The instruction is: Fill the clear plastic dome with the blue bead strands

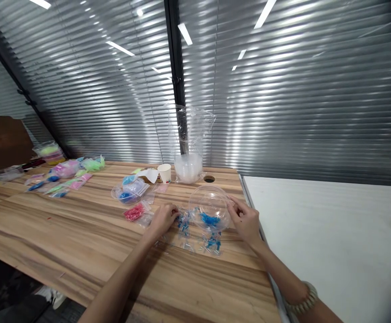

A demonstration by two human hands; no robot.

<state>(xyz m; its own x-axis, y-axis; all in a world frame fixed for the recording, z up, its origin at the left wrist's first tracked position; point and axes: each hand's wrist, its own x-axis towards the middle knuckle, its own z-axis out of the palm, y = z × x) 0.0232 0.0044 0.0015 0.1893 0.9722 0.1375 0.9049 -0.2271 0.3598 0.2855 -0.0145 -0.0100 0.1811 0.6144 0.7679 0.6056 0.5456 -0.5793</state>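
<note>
My right hand (245, 220) pinches the rim of a clear round plastic bowl (198, 195), which is tilted over the wooden table. Small blue pieces (210, 219) lie in the bowl's lower part. My left hand (163, 220) is at the bowl's left, its fingertips pressed together beside loose blue pieces (183, 225). What those fingertips hold, if anything, is too small to make out. In front of the bowl lie more blue pieces (213, 243) and small clear tube-like bits (188, 246). A bag of red pieces (134, 212) sits left of my left hand.
Behind my left hand stand a clear bowl with blue contents (124, 197) and a paper cup (164, 173). A plastic bag of stacked clear containers (188, 168) is at the back, near a round table hole (209, 179). Colourful packets (66, 169) lie far left. A white table (323, 233) adjoins on the right.
</note>
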